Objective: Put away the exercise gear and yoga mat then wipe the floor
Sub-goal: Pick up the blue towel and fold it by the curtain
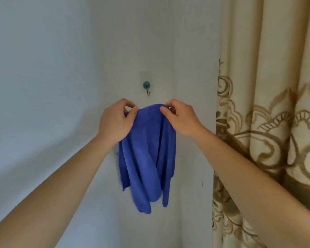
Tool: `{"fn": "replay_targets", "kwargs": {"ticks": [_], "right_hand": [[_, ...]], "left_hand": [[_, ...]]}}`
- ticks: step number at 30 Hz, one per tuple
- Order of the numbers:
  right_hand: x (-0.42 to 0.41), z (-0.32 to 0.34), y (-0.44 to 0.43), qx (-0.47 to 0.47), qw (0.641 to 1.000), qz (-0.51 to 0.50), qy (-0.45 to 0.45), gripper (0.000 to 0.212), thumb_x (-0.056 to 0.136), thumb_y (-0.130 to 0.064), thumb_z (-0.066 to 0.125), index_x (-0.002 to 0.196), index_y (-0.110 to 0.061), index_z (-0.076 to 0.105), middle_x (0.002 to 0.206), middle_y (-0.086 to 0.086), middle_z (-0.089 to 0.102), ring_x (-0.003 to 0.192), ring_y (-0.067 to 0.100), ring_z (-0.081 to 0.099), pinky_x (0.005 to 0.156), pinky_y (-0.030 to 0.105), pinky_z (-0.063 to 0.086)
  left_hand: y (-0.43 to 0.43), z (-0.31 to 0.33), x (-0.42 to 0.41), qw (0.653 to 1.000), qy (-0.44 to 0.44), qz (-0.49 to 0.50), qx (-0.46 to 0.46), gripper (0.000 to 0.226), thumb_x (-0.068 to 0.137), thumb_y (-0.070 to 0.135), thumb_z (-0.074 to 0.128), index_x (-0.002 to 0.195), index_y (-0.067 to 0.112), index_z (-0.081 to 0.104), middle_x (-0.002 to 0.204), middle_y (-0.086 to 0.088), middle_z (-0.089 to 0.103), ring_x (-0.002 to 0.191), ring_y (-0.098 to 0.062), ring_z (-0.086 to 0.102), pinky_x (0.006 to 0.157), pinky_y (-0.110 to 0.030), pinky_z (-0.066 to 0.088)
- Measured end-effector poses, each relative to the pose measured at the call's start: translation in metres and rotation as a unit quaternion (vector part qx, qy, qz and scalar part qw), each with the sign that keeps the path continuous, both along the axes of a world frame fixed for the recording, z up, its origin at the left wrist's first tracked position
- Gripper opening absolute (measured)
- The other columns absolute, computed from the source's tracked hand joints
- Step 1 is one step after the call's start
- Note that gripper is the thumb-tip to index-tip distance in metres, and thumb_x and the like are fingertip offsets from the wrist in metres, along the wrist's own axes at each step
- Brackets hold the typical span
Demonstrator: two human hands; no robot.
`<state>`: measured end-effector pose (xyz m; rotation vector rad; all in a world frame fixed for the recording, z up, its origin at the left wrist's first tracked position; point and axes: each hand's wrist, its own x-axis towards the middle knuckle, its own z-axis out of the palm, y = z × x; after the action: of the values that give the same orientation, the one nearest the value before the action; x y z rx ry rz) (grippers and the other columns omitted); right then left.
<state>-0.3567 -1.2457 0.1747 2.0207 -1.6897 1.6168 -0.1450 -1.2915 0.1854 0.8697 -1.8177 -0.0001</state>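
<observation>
Both hands, left hand [115, 120] and right hand [182, 119], pinch the top of a blue cloth [147, 158] just under a wall hook [147, 87], curtain [268, 122] right beside it.

Fuzzy matt blue cloth [147, 154]; thin metal hook [147, 90]; matt wall [43, 86]

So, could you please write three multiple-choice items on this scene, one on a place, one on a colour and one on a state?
1. Where is the hook?
A. above the cloth
B. on the curtain
C. below the cloth

2. What colour is the cloth?
A. red
B. blue
C. white

3. How is the cloth held?
A. by neither hand
B. by one hand
C. by both hands

Answers: 1 A, the hook sits on the wall above it. 2 B, it is plainly blue. 3 C, the left hand and right hand pinch its top edge.
</observation>
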Motion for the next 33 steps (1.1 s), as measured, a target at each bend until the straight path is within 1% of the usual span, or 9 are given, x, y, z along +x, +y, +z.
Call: {"fn": "replay_targets", "kwargs": {"ticks": [3,6,9,14,18,22,26,30,33], "right_hand": [[-0.003,0.04,-0.028,-0.042,0.995,-0.056,0.066,0.018,0.1,-0.037,0.056,0.105,-0.022,0.065,0.082,-0.011,0.06,0.074,0.006,0.055,0.07,0.024,0.043],[-0.01,0.064,-0.05,-0.078,0.987,-0.092,0.103,0.018,0.098,-0.037,0.058,0.112,-0.026,0.063,0.088,-0.008,0.059,0.082,0.013,0.057,0.076,0.03,0.048],[-0.013,0.076,-0.068,-0.094,0.978,-0.117,0.143,0.017,0.1,-0.034,0.055,0.116,-0.029,0.058,0.095,-0.004,0.058,0.085,0.017,0.058,0.076,0.034,0.049],[-0.014,0.069,-0.094,-0.097,0.966,-0.17,0.172,0.017,0.103,-0.03,0.049,0.114,-0.027,0.061,0.104,0.001,0.056,0.087,0.021,0.057,0.072,0.034,0.043],[-0.015,0.023,-0.109,-0.095,0.983,-0.113,0.107,0.019,0.103,-0.028,0.05,0.114,-0.022,0.064,0.105,0.002,0.06,0.089,0.019,0.059,0.077,0.033,0.049],[-0.01,-0.019,-0.109,-0.104,0.994,-0.023,0.009,0.018,0.104,-0.028,0.05,0.115,-0.023,0.063,0.106,-0.004,0.066,0.089,0.006,0.059,0.075,0.016,0.045],[-0.013,-0.028,-0.1,-0.06,0.997,-0.003,0.039,0.028,0.106,-0.03,0.045,0.131,-0.026,0.056,0.119,-0.002,0.062,0.096,0.008,0.058,0.08,0.023,0.046],[-0.027,-0.026,-0.085,-0.081,0.992,-0.055,0.074,0.035,0.102,-0.031,0.051,0.135,-0.024,0.055,0.128,0.0,0.051,0.109,0.014,0.056,0.089,0.03,0.049],[-0.02,-0.037,-0.076,-0.152,0.985,-0.06,0.062,0.039,0.101,-0.027,0.05,0.139,-0.018,0.052,0.134,0.005,0.048,0.119,0.019,0.051,0.098,0.037,0.048]], "left_hand": [[-0.025,0.016,-0.005,0.981,-0.095,0.077,-0.153,0.027,0.097,0.045,0.054,0.103,0.026,0.072,0.073,0.0,0.066,0.075,-0.025,0.059,0.077,-0.037,0.043],[-0.055,0.034,-0.01,0.95,-0.123,0.121,-0.262,0.028,0.097,0.044,0.054,0.093,0.026,0.075,0.07,-0.002,0.068,0.074,-0.03,0.055,0.077,-0.04,0.036],[-0.077,0.052,-0.02,0.909,-0.171,0.211,-0.317,0.023,0.093,0.029,0.059,0.077,0.019,0.072,0.063,-0.001,0.065,0.071,-0.029,0.053,0.072,-0.038,0.034],[-0.085,0.058,-0.041,0.855,-0.239,0.297,-0.352,0.02,0.064,0.005,0.076,0.06,0.014,0.059,0.056,-0.001,0.051,0.063,-0.025,0.05,0.061,-0.032,0.033],[-0.088,0.019,-0.049,0.867,-0.227,0.273,-0.348,0.021,0.066,-0.002,0.07,0.06,0.014,0.056,0.058,-0.003,0.05,0.063,-0.024,0.046,0.062,-0.034,0.024],[-0.097,-0.009,-0.05,0.899,-0.175,0.243,-0.319,0.02,0.074,0.003,0.075,0.063,0.016,0.063,0.056,0.001,0.048,0.063,-0.023,0.045,0.066,-0.033,0.023],[-0.094,-0.015,-0.052,0.902,-0.176,0.227,-0.323,0.006,0.083,0.015,0.071,0.077,0.018,0.073,0.061,0.002,0.054,0.068,-0.024,0.049,0.069,-0.035,0.025],[-0.069,-0.024,-0.034,0.922,-0.14,0.201,-0.3,0.024,0.095,0.029,0.057,0.108,0.016,0.072,0.1,-0.008,0.065,0.091,-0.03,0.057,0.077,-0.041,0.037],[-0.035,-0.042,-0.007,0.929,-0.078,0.252,-0.26,0.035,0.1,0.031,0.047,0.128,0.015,0.062,0.13,-0.013,0.059,0.116,-0.032,0.053,0.093,-0.044,0.039]]}}
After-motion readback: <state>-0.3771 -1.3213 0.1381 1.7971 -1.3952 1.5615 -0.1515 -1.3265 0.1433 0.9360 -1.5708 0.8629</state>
